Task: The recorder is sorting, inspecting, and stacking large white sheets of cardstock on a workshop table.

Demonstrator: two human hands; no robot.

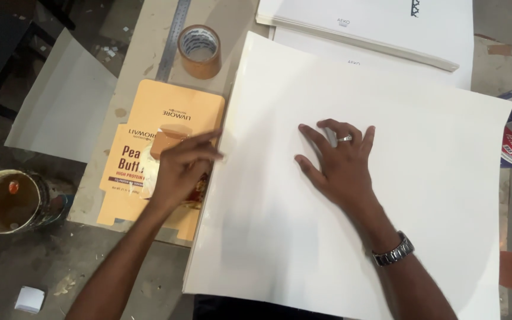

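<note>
2 hands are in the head view. Our right hand (342, 163) lies flat and open on the big white sheet (410, 195), near its middle. Our left hand (179, 169) touches the left edge of the sheet with straight fingers, holding nothing, above the orange flat carton (143, 124). Behind the carton stands a brown tape roll (200, 52).

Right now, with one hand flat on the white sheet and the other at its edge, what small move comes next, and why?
Probably pinch the top sheet's left edge with the left hand and start lifting it. That hand's fingertips sit at the edge of the white sheet, over the flattened orange carton. The right hand lies spread flat on the sheet, pinning the stack. More sheet edges show beneath, so lift slowly.
</note>
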